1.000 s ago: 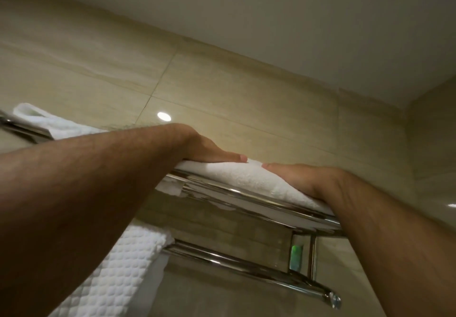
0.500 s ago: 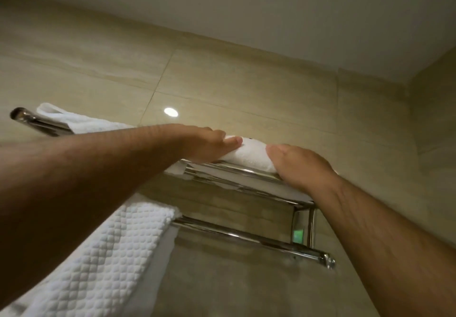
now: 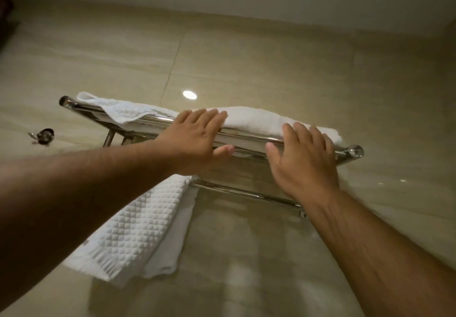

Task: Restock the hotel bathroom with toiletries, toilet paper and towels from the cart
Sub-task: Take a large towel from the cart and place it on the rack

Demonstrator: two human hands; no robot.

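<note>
A folded white towel (image 3: 256,119) lies along the top of a chrome wall rack (image 3: 355,151). My left hand (image 3: 199,139) is flat with straight fingers, its fingertips at the towel's front edge and its thumb under the front rail. My right hand (image 3: 303,159) is spread open in front of the towel's right part, fingertips by the towel. A second white towel (image 3: 118,109) lies on the rack's left end. A waffle-textured white towel (image 3: 138,228) hangs from the lower bar, partly behind my left forearm.
A beige tiled wall (image 3: 246,57) backs the rack, with the ceiling above. A small chrome hook (image 3: 44,136) is fixed to the wall left of the rack. The lower bar (image 3: 246,193) runs free to the right of the hanging towel.
Both hands have come off the top of the folded towel and drawn back to its front edge, fingers spread. The view has tilted down, showing the whole rack.
</note>
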